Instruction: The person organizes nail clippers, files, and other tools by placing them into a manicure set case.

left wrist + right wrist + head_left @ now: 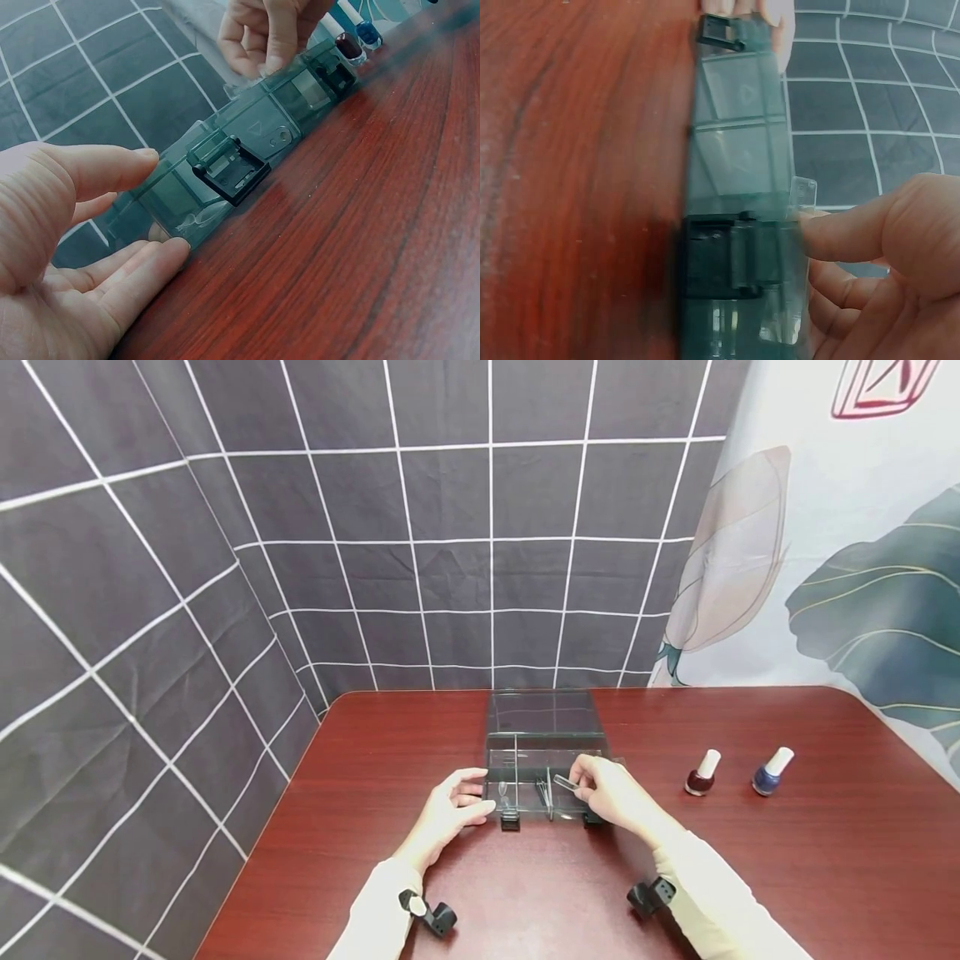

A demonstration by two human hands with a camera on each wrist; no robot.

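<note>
A clear plastic compartment box (531, 810) lies on the table with its lid (543, 714) raised toward the back. Two black latches (510, 821) are on its front side. My left hand (447, 810) holds the box's left end between thumb and fingers. Over the right part of the box, my right hand (609, 789) pinches a small clear plastic divider (804, 193), which slants in the head view. Another upright divider (550, 795) stands in the box, with slim metal tools (542, 789) beside it. Small clear pieces (196, 220) lie in the leftmost compartment.
To the right stand a dark red nail polish bottle (702, 774) and a blue nail polish bottle (772, 772), both with white caps. The reddish-brown wooden table (375, 735) meets a grey tile-patterned cloth (450, 568) behind and at the left.
</note>
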